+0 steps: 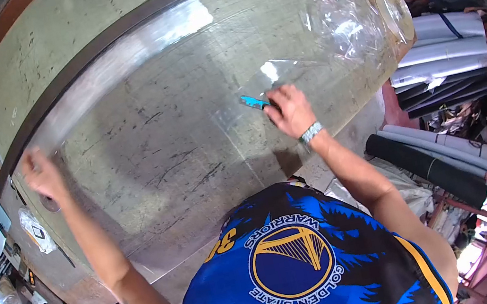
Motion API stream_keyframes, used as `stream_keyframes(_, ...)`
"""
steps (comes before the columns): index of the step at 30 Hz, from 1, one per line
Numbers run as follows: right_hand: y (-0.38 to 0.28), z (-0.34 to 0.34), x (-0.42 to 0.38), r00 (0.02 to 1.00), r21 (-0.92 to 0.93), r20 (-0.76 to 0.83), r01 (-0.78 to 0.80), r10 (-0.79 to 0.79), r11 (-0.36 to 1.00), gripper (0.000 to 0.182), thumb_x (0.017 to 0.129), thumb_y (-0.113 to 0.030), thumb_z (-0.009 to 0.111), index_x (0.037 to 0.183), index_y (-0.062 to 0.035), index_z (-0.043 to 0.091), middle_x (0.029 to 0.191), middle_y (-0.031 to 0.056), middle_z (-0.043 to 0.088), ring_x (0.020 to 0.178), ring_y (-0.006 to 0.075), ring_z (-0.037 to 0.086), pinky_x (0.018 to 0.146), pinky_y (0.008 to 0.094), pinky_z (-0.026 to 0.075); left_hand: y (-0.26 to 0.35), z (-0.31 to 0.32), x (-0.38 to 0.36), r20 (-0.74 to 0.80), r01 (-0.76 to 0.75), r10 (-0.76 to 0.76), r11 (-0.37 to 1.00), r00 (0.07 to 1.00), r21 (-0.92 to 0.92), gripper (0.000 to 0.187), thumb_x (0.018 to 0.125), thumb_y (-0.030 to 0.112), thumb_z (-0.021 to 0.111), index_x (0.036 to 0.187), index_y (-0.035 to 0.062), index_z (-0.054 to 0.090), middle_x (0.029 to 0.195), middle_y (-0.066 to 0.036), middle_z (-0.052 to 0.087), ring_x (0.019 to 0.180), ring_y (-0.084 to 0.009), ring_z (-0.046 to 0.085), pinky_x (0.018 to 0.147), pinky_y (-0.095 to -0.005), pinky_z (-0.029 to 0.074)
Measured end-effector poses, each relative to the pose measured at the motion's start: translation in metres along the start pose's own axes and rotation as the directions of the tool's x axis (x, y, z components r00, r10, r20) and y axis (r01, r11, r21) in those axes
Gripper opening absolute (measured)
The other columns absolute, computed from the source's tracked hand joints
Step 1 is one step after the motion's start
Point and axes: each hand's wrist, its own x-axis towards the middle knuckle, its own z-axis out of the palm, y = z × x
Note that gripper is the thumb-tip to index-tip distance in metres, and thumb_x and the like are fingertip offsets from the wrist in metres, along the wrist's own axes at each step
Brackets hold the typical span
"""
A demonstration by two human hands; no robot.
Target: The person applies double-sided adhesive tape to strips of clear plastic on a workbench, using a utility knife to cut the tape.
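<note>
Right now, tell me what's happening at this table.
A person in a blue basketball jersey leans over a large scuffed worktable covered by a clear plastic sheet. The right hand grips a blue-handled cutter against the sheet. The left hand presses flat on the sheet near the table's far left edge. Rolls of material are stacked to the right.

hands (pixel 42 174): 2 | blue cutter (pixel 256 103): 1 | clear plastic sheet (pixel 182 98): 1

Jersey (pixel 295 260): I read "GOLDEN STATE WARRIORS" ringing the round crest, upside down from my view. Yellow number beside it starts "3"; second digit unclear. Nothing else legible.
</note>
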Motion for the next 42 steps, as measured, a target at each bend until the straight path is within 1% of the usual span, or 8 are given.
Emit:
stream_keyframes(5,0.004,0.019,-0.04,0.996,0.104,-0.081,0.057,-0.049,0.993,0.028,0.085,-0.016,0.072,0.112,-0.0101,0.068,0.107,0.0102,0.062,0.104,0.0323,0.058,0.086,0.0452,0.047,0.277,0.048,-0.15,0.56,-0.052,0.26,0.932,0.787,-0.359,0.034,0.088,0.024,0.076,0.117,0.0062,0.071,0.118,-0.014,0.07,0.11,-0.031,0.064,0.093,-0.0417,0.052)
stream_keyframes(13,0.033,0.014,-0.054,0.911,0.11,-0.029,0.411,-0.411,0.905,0.031,0.079,-0.012,0.068,0.11,-0.0139,0.069,0.114,0.0058,0.06,0.112,0.029,0.055,0.089,0.0439,0.047,0.483,0.145,-0.313,0.578,-0.466,0.626,0.779,0.525,-0.42,0.067,0.084,0.039,0.078,0.14,0.0116,0.055,0.142,-0.015,0.056,0.13,-0.0359,0.053,0.106,-0.0504,0.043)
stream_keyframes(19,0.091,-0.019,-0.063,0.952,0.191,-0.045,0.304,-0.301,0.933,0.033,0.082,-0.011,0.067,0.115,-0.0136,0.068,0.117,0.0094,0.062,0.114,0.0326,0.056,0.096,0.0458,0.046,0.488,0.163,-0.298,0.683,-0.559,0.567,0.783,0.46,-0.273,0.038,0.088,0.029,0.071,0.119,0.0072,0.068,0.133,-0.017,0.064,0.128,-0.0342,0.057,0.103,-0.0486,0.046)
stream_keyframes(27,0.188,-0.071,0.027,0.937,-0.18,-0.22,0.236,-0.273,0.955,0.042,0.08,-0.015,0.072,0.121,-0.0123,0.066,0.138,0.0123,0.058,0.133,0.0357,0.048,0.112,0.0491,0.037,0.472,0.105,-0.226,0.961,0.165,0.276,0.948,-0.009,-0.27,0.029,0.085,0.004,0.052,0.107,-0.0022,0.071,0.079,-0.006,0.07,0.073,-0.0118,0.063,0.068,-0.0288,0.052)
stream_keyframes(30,0.209,-0.06,0.068,0.904,-0.077,0.078,0.425,-0.42,0.902,0.028,0.079,-0.017,0.074,0.105,-0.0081,0.068,0.125,0.0094,0.066,0.12,0.0314,0.059,0.103,0.0456,0.046,0.458,0.073,-0.198,0.981,0.304,0.195,0.935,-0.008,-0.184,0.028,0.085,0.003,0.055,0.107,-0.0035,0.071,0.077,-0.007,0.07,0.069,-0.0108,0.063,0.065,-0.0281,0.053)
stream_keyframes(33,0.188,-0.076,0.106,0.764,0.387,0.541,0.146,-0.352,0.91,0.019,0.08,-0.018,0.074,0.092,-0.0047,0.067,0.102,0.0074,0.072,0.099,0.0278,0.069,0.086,0.0408,0.053,0.429,0.032,-0.163,0.999,0.422,0.043,0.905,0.015,-0.045,0.026,0.084,0.003,0.059,0.107,-0.0024,0.071,0.075,-0.008,0.071,0.062,-0.0107,0.065,0.058,-0.0265,0.053)
stream_keyframes(38,0.158,-0.056,0.127,0.591,0.581,0.441,0.386,-0.676,0.717,0.019,0.082,-0.018,0.073,0.088,-0.0015,0.064,0.087,0.0105,0.071,0.087,0.0235,0.07,0.077,0.0354,0.054,0.35,-0.024,-0.126,0.986,0.563,-0.163,0.812,-0.037,0.155,0.024,0.083,0.005,0.066,0.107,0.0009,0.071,0.073,-0.009,0.072,0.053,-0.0132,0.066,0.049,-0.0259,0.052)
stream_keyframes(42,0.112,-0.055,0.129,0.483,0.758,0.561,0.027,-0.672,0.652,0.016,0.088,-0.015,0.071,0.092,-0.0021,0.062,0.086,0.0072,0.07,0.085,0.017,0.069,0.076,0.0315,0.054,0.335,-0.06,-0.123,0.924,0.302,-0.331,0.916,0.191,0.266,0.034,0.081,0.013,0.073,0.113,0.0025,0.069,0.085,-0.011,0.071,0.07,-0.017,0.066,0.06,-0.0307,0.052)
